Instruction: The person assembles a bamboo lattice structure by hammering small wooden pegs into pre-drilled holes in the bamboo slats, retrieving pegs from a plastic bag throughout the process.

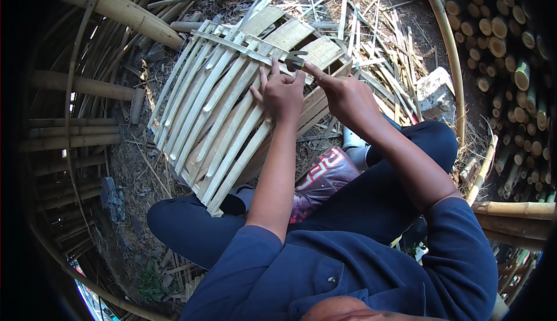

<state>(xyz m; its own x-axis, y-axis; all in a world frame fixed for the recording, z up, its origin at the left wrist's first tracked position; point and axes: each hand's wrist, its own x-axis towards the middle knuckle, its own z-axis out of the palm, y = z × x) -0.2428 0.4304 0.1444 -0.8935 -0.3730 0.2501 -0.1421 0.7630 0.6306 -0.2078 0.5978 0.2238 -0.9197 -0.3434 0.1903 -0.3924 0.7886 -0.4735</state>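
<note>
A curved rack of pale bamboo slats [204, 109] lies before me, with a crossbar [235, 43] over its far end and wider boards [292, 33] beneath. My left hand [282, 94] rests on it at the crossbar, fingers spread over the slats and thumb apart. In my right hand [350, 97] is a hammer, its index finger stretched along the handle. The dark hammer head [293, 61] is just over the crossbar's right end, close to my left thumb. Whether a nail is beneath it is too small to tell.
Cut bamboo poles [499, 28] are stacked at the right, with a pale stone block [435, 93] nearer. Split strips [383, 60] litter the ground beyond the rack. Thick poles [125, 13] stretch across the left. A printed sack [319, 176] lies between my crossed legs.
</note>
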